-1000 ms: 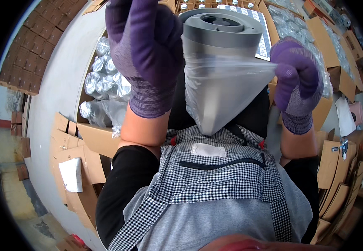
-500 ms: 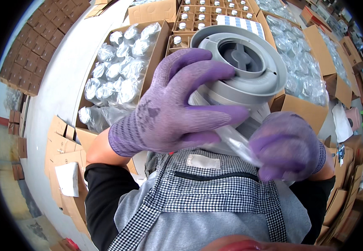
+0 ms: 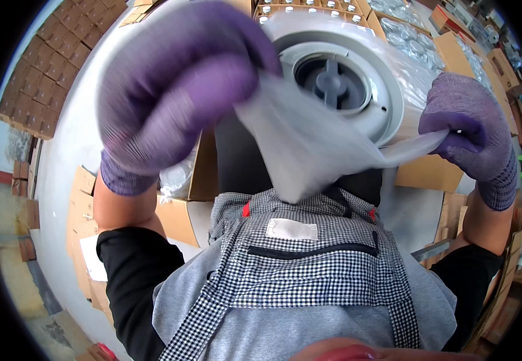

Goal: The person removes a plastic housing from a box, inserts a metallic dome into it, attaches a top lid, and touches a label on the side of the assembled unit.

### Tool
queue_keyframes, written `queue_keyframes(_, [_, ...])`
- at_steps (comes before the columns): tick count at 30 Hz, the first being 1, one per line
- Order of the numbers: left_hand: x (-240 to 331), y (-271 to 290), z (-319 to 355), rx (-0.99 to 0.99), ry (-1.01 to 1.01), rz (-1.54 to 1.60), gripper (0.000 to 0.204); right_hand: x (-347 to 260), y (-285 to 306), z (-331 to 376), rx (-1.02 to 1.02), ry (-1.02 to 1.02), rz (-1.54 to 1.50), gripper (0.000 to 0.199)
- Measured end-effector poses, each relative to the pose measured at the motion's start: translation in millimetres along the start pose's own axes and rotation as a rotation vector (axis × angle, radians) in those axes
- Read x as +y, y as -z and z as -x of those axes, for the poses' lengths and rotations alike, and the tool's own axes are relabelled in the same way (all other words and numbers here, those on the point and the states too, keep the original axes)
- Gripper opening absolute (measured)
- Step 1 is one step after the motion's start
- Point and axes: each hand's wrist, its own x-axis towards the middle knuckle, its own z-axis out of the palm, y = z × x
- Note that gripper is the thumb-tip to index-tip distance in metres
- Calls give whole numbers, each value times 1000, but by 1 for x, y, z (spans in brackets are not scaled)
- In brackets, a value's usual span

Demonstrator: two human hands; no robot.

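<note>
Bag's way further on now than half a second back. My left hand [image 3: 177, 96] and right hand [image 3: 468, 129] have moved apart, each pinching an edge of the clear plastic bag [image 3: 309, 144] and stretching it over the round grey plastic part [image 3: 339, 78], which sits up close between them.

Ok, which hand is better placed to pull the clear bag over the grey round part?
Probably the right hand: it pinches the clear bag by the grey round part's rim. The left hand grips nearer the middle.
</note>
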Motion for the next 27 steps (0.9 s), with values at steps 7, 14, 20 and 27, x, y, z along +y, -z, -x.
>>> queue_keyframes(7, [-20,5,8,115,-369,-1318,55,14,-14,-37,187,38,581,60])
queue_keyframes(14, [-95,-15,-5,68,422,55,67,26,11,98,859,-261,289,46])
queue_keyframes(20, [-193,-184,157,-19,1217,946,65,38,-15,217,1054,-567,524,48])
queue_keyframes(27, [-136,-184,177,778,1026,1722,48,10,-67,201,1040,-792,266,42])
